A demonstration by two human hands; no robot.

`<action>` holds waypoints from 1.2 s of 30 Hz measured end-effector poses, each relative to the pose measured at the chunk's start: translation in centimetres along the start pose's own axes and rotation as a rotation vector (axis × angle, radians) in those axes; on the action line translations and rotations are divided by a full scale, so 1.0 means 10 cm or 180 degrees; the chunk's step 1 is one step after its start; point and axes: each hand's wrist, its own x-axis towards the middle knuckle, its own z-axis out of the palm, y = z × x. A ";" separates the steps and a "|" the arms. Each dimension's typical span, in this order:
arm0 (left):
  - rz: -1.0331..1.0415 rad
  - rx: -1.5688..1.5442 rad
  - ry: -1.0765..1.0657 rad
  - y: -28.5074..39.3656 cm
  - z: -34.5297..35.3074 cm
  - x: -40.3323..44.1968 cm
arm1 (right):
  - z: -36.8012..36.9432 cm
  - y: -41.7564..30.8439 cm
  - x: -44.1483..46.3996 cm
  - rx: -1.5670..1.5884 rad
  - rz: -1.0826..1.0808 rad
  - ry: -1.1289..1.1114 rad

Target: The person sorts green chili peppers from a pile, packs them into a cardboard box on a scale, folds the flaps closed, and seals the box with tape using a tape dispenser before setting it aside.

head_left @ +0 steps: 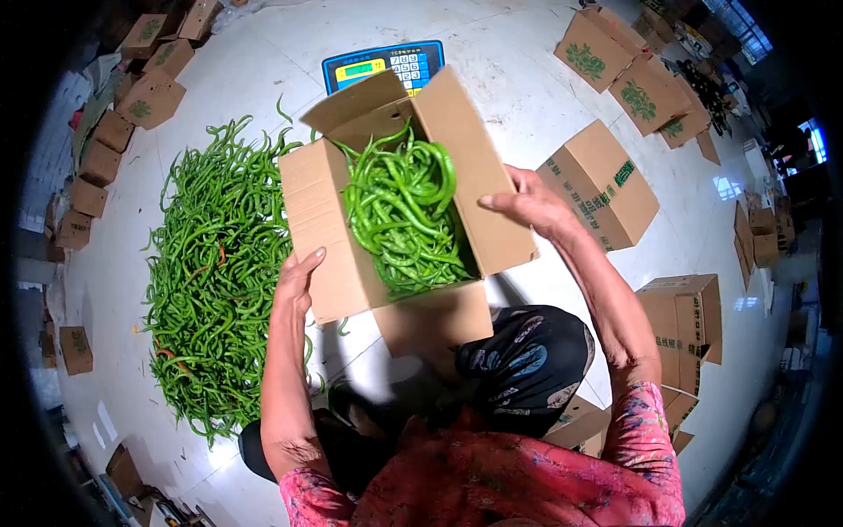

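An open cardboard box with its flaps spread sits between my two hands, tilted a little. Long green chili peppers fill much of its inside. My left hand grips the box by its left side, thumb on the flap and fingers hidden behind. On the other side, my right hand holds the right flap with the thumb on top. A blue digital scale shows just beyond the box, its lit display and keypad partly covered by the box. Whether the box touches the scale I cannot tell.
A large heap of green chili peppers lies on the pale floor at left, with a few red ones. To the right stand a closed carton and an open carton. More cartons line both sides.
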 end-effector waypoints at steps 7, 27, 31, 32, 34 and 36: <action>0.0868 0.2085 -0.0097 0.24 0.84 -0.44 | -0.39 0.38 0.16 0.0821 0.0627 0.0078; 0.0865 0.1522 0.0190 0.26 0.48 -0.15 | -0.28 0.52 0.17 -0.0989 0.0434 0.0737; 0.1094 0.1526 0.0179 0.23 0.43 -0.22 | 0.29 0.05 0.08 -0.3003 -0.1485 0.1589; 0.1108 0.1890 0.0088 0.29 0.44 -0.29 | 0.41 -0.09 0.04 -0.3425 -0.1647 0.1475; 0.0986 0.1696 -0.0166 0.31 0.40 -0.36 | 0.56 -0.29 -0.03 -0.4294 -0.1951 0.1256; 0.0537 0.1901 -0.0393 0.38 0.23 -0.36 | 0.67 -0.10 0.04 -0.3560 -0.1669 0.0618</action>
